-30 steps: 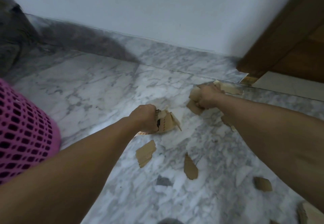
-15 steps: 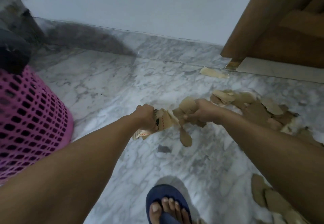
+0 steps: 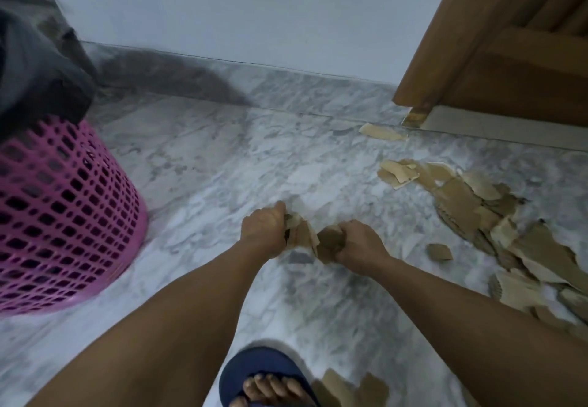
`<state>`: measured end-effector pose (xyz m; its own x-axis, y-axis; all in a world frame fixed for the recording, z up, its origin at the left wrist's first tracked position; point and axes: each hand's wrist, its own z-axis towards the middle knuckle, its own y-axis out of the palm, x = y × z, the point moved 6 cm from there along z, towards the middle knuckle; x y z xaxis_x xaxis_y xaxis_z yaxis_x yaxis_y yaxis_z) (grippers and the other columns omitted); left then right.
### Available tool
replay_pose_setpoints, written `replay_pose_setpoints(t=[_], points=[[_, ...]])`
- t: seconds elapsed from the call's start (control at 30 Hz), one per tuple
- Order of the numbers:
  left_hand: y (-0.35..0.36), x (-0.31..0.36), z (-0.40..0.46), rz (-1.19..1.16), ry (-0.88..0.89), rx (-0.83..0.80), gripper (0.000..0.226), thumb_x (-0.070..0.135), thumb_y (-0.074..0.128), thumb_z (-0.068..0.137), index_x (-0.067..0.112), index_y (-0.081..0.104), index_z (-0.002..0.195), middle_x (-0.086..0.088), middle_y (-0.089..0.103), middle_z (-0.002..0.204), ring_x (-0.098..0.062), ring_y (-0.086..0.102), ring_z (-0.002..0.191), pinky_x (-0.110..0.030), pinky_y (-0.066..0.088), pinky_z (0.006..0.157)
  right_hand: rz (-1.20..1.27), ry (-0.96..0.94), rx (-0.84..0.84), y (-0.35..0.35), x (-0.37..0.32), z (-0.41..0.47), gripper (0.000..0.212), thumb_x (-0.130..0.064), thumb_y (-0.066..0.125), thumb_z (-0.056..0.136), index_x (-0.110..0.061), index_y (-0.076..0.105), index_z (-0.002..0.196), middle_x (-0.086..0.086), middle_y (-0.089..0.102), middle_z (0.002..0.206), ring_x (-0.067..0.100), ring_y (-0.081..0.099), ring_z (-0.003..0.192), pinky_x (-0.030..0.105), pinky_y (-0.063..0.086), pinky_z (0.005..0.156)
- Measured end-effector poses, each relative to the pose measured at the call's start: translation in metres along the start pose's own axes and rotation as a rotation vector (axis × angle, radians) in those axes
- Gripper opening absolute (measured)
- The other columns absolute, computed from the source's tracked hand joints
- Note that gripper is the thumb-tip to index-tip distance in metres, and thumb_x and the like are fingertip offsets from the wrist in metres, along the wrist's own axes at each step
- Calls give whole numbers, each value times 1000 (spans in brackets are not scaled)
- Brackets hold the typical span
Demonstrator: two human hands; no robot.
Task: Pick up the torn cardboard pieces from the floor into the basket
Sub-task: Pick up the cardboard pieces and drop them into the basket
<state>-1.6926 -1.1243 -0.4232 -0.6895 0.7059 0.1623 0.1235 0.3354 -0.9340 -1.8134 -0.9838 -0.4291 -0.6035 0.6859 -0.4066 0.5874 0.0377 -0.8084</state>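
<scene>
**Both fists full of cardboard, basket off to the left**

Dead centre of the frame, the left hand is clenched around a wad of torn cardboard scraps, and the right hand right beside it is closed on its own brown piece. The two handfuls are basically touching in the middle, held above the grey marble floor

The pink mesh basket sits at the left edge, well apart from the hands, with something dark draped above it in the upper left

Big heap of torn cardboard sprawls down the right side of the frame. One small loose scrap lies just right of the right hand, and a pale strip rests near the wooden door in the upper right. A couple more pieces at the bottom, next to a foot in a blue flip-flop
</scene>
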Motion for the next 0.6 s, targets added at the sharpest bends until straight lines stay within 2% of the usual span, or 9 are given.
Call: replay_pose_setpoints(t=[0.07, 0.17, 0.3, 0.37, 0.43, 0.5, 0.53, 0.6], points=[[-1, -3, -5, -7, -31, 0, 41, 11, 62, 82, 14, 34, 113, 2, 41, 70, -20, 48, 72, -31, 37, 60, -25, 16, -31, -1, -5, 0, 27, -18, 78, 71, -14, 67, 95, 8, 68, 97, 27, 63, 90, 30, 47, 68], [-10, -11, -9, -19, -67, -7, 41, 8, 59, 82, 12, 33, 113, 1, 43, 69, -20, 49, 71, -31, 37, 63, -52, 62, -84, -5, -10, 3, 20, -16, 77, 68, -15, 65, 83, 7, 67, 86, 25, 65, 82, 28, 46, 62], [-37, -26, -12, -71, -116, 19, 43, 18, 59, 84, 13, 30, 114, -1, 51, 78, -22, 52, 75, -33, 39, 66, 7, 123, -105, -28, -27, -5, 20, -19, 82, 61, -14, 65, 70, 4, 66, 65, 19, 62, 55, 26, 46, 47], [-58, -34, -16, -122, -117, 67, 38, 20, 54, 88, 9, 31, 116, -6, 55, 86, -25, 52, 76, -36, 40, 66, 63, 143, -108, -45, -39, -8, 28, -21, 85, 55, -11, 66, 73, 7, 68, 61, 19, 61, 46, 26, 48, 44], [-85, -38, -20, -161, -70, 100, 36, 20, 51, 91, 4, 31, 117, -14, 60, 95, -29, 52, 77, -35, 39, 65, 129, 133, -103, -67, -57, -8, 40, -21, 88, 52, -11, 66, 84, 10, 71, 69, 21, 67, 54, 30, 52, 49], [-121, -45, -28, -177, -48, 130, 40, 19, 50, 92, 1, 31, 122, -18, 61, 105, -34, 57, 86, -35, 38, 66, 172, 59, -89, -95, -85, -11, 52, -16, 88, 58, -9, 66, 104, 11, 70, 91, 26, 69, 79, 37, 54, 61], [-139, -48, -31, -176, -48, 145, 44, 19, 51, 92, 0, 30, 126, -20, 61, 108, -35, 59, 91, -36, 40, 68, 185, 24, -74, -111, -100, -14, 62, -15, 87, 63, -2, 63, 119, 12, 67, 108, 28, 67, 91, 36, 53, 66], [-183, -54, -42, -165, -50, 208, 52, 18, 52, 92, -2, 27, 133, -22, 59, 114, -36, 59, 99, -38, 45, 75, 206, -43, -26, -145, -135, -23, 70, -12, 83, 70, 6, 53, 131, 17, 61, 127, 28, 64, 96, 32, 54, 69]])
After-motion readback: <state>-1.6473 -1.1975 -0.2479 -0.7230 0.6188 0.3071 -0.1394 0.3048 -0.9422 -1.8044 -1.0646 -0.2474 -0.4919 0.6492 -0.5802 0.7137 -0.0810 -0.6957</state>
